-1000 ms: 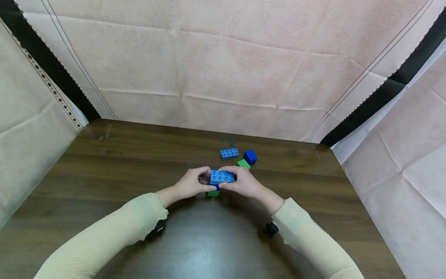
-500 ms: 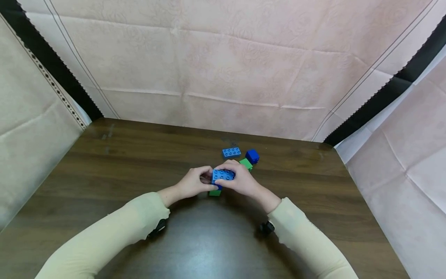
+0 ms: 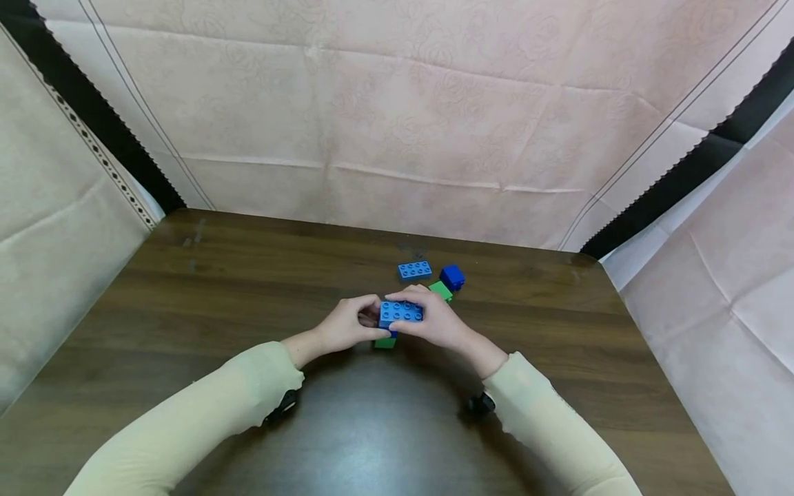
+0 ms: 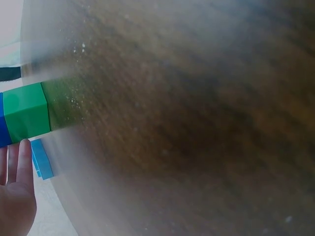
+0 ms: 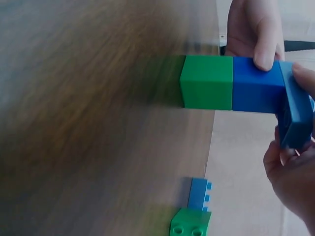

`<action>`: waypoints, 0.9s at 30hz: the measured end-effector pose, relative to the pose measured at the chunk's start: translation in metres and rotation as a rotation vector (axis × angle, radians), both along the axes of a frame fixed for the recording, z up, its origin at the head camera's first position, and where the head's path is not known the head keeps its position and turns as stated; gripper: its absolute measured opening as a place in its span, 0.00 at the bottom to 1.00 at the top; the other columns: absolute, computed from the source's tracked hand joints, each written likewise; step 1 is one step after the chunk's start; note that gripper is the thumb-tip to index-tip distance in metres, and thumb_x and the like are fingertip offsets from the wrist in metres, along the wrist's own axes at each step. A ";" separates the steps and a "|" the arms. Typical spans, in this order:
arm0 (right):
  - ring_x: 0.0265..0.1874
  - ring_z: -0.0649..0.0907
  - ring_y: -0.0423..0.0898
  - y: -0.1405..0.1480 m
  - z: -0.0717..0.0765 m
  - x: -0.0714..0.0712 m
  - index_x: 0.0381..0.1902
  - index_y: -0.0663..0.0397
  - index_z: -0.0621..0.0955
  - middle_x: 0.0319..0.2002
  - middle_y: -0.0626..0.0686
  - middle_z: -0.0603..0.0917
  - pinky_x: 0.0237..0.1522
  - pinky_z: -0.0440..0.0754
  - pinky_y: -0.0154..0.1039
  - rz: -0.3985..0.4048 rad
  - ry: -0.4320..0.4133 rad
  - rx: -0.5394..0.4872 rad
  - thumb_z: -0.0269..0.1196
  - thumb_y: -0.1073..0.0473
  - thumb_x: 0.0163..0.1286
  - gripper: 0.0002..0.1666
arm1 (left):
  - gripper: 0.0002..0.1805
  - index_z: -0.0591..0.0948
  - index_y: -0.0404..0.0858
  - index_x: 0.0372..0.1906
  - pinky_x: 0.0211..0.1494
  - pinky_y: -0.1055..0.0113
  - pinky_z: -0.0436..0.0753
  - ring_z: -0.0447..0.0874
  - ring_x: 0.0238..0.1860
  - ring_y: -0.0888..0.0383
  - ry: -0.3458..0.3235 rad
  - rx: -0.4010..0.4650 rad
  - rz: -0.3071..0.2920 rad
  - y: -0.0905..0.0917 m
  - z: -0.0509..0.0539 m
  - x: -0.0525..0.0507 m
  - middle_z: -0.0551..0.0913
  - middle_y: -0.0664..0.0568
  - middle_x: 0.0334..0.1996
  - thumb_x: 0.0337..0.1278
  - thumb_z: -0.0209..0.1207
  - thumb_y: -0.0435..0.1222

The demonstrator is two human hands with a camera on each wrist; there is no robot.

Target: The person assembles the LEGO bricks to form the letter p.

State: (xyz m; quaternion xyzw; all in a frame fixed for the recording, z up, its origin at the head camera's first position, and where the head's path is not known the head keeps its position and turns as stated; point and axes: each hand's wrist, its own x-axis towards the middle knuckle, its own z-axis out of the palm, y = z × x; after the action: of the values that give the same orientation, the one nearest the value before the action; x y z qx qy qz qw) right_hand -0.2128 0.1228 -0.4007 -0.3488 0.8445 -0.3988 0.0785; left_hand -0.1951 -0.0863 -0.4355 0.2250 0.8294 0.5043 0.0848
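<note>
A short stack stands upright on the table in front of me. At its bottom is a green block [image 5: 206, 83], with a dark blue block [image 5: 256, 86] on top of it. My left hand [image 3: 344, 325] pinches the dark blue block, its thumb on the near face. Over the stack's top lies a light blue brick with studs [image 3: 400, 311], reaching out past the stack to the right. My right hand [image 3: 437, 320] grips this brick between thumb and fingers. Whether the brick is pressed fully down, I cannot tell. In the left wrist view, left fingers [image 4: 24, 162] show beside the green block.
Behind the right hand lie a second light blue brick [image 3: 414, 270], another dark blue block [image 3: 452, 277] and another green block [image 3: 440, 291], partly hidden by the hand. Pale cloth [image 3: 397, 138] hangs beyond the brown wooden table's [image 3: 260, 275] back edge and at both sides.
My right fingers and thumb have shifted slightly on the light blue brick, covering its studs half a second ago and less of them now. The left hand keeps its place.
</note>
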 end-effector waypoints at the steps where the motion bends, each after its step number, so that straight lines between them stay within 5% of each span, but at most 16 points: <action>1: 0.45 0.74 0.46 0.002 0.000 0.000 0.54 0.53 0.78 0.48 0.53 0.79 0.45 0.78 0.35 -0.009 -0.001 -0.003 0.67 0.55 0.59 0.25 | 0.14 0.75 0.39 0.39 0.49 0.63 0.83 0.82 0.42 0.57 -0.006 -0.007 0.004 0.000 0.000 0.000 0.82 0.47 0.42 0.51 0.66 0.38; 10: 0.35 0.75 0.44 0.009 0.002 0.002 0.48 0.54 0.82 0.39 0.53 0.81 0.36 0.77 0.33 -0.043 0.009 -0.020 0.69 0.57 0.57 0.21 | 0.15 0.74 0.40 0.38 0.48 0.62 0.83 0.81 0.41 0.57 -0.011 -0.035 0.015 0.002 0.001 0.000 0.82 0.47 0.42 0.50 0.67 0.38; 19: 0.38 0.76 0.45 0.008 0.001 0.003 0.49 0.53 0.81 0.42 0.53 0.82 0.40 0.78 0.34 -0.067 0.000 -0.009 0.69 0.56 0.57 0.20 | 0.19 0.75 0.40 0.45 0.51 0.60 0.82 0.81 0.43 0.56 -0.018 -0.063 0.012 0.000 0.004 0.001 0.82 0.47 0.43 0.50 0.67 0.41; 27: 0.41 0.75 0.47 0.007 0.001 0.005 0.54 0.53 0.78 0.49 0.54 0.80 0.41 0.77 0.36 -0.085 -0.047 -0.021 0.68 0.54 0.59 0.24 | 0.19 0.75 0.41 0.48 0.51 0.59 0.81 0.79 0.42 0.56 -0.008 0.018 0.052 -0.001 0.004 0.002 0.81 0.48 0.42 0.51 0.66 0.40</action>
State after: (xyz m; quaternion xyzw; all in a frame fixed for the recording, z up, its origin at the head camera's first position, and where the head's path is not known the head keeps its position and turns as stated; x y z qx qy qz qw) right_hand -0.2082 0.1303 -0.3999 -0.3040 0.8522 -0.4188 0.0776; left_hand -0.1932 -0.0868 -0.4312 0.2020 0.8300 0.5148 0.0730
